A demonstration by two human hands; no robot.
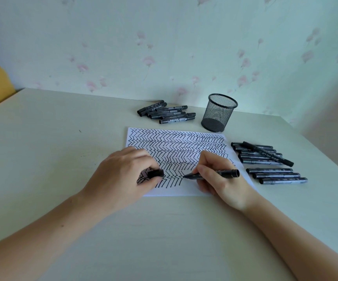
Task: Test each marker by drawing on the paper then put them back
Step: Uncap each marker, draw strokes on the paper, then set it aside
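Observation:
A white sheet of paper [188,190] lies on the table, almost covered with rows of black chevron strokes. My right hand [218,177] grips an uncapped black marker [225,173], its tip touching the paper in the lowest row of strokes. My left hand [121,175] rests on the paper's left part and pinches the marker's black cap [155,173]. An empty black mesh pen cup [218,112] stands behind the paper.
Several capped black markers [167,113] lie in a pile behind the paper, left of the cup. Another group of several markers [265,159] lies to the right of the paper. The pale table [62,149] meets a floral wall at the back.

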